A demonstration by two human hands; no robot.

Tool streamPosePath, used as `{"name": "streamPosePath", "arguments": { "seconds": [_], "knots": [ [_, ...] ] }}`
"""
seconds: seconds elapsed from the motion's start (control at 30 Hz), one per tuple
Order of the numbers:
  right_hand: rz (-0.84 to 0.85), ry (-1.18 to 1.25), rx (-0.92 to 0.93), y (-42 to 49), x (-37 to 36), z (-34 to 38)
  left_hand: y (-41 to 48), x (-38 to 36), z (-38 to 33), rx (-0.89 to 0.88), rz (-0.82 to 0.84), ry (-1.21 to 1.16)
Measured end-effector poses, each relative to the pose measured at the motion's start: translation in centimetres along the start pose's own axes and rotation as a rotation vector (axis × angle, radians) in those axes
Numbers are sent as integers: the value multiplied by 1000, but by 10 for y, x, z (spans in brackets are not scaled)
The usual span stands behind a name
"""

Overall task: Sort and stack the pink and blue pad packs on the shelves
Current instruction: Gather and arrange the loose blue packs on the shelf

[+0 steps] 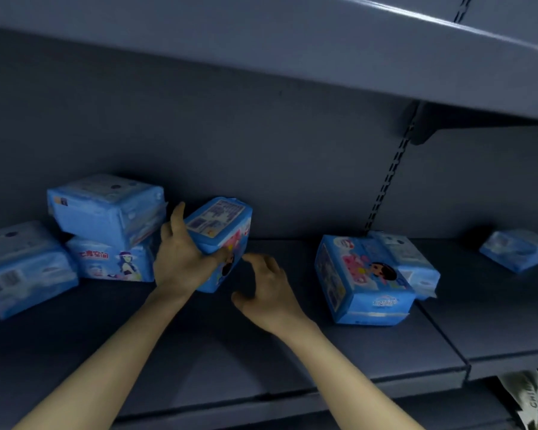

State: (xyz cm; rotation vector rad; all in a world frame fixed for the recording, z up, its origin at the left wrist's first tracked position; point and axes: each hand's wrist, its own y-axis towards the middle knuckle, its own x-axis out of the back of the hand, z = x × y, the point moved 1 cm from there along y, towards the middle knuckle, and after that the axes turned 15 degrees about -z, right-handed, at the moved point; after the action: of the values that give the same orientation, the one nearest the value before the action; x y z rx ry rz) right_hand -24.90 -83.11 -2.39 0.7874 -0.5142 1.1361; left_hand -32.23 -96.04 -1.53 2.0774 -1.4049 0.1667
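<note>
A wide grey shelf point(261, 361) ran from left to right, with a dark back panel point(230, 144) behind it and an upper shelf point(323, 57) overhanging. A slotted upright point(389, 178) climbed the back panel right of centre.

On the far left of the shelf sat three blue pad packs. A leftmost pack point(22, 268) lay flat. Beside it, a top pack point(106, 206) rested slightly askew on a bottom pack point(112, 262) printed with a cartoon figure.

Right of centre, a front pack point(361, 280), blue with pink print and a cartoon face, leaned against a rear pack point(410, 259). A lone pack point(516, 249) lay well apart at the far right.

At centre, a tilted pack point(221, 228) stood on one lower corner, just right of the left group. The left hand point(180, 259) gripped it, fingers curled over its left side and thumb across its front.

The right hand point(267, 290) hovered just beside the pack's lower right, fingers spread and curved, holding nothing. Whether it touched the pack could not be told.

Both forearms were bare.
</note>
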Motion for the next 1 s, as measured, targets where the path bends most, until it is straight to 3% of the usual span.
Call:
{"name": "streamPosePath", "arguments": {
  "seconds": [0.23, 0.37, 0.6, 0.77, 0.83, 0.93, 1.0],
  "knots": [
    [10, 84, 1, 1, 2, -10, 2, 9, 5, 77, 60, -102],
    [-11, 245, -90, -1, 2, -10, -4, 17, 1, 103, 69, -169],
    [-7, 714, -437, -4, -3, 5, -18, 28, -11, -134, -5, -71],
    [220, 1034, -669, -2, -9, 22, -36, 36, -23, -168, -59, 61],
    [180, 1085, -634, 1, -13, 26, -48, 35, -27, -166, -15, 72],
    [-8, 1194, -605, 9, -7, 29, -64, 32, -28, -184, 69, -1],
    [-54, 1071, -551, 14, 5, 28, -73, 33, -27, -213, 95, -80]
  ]
}}
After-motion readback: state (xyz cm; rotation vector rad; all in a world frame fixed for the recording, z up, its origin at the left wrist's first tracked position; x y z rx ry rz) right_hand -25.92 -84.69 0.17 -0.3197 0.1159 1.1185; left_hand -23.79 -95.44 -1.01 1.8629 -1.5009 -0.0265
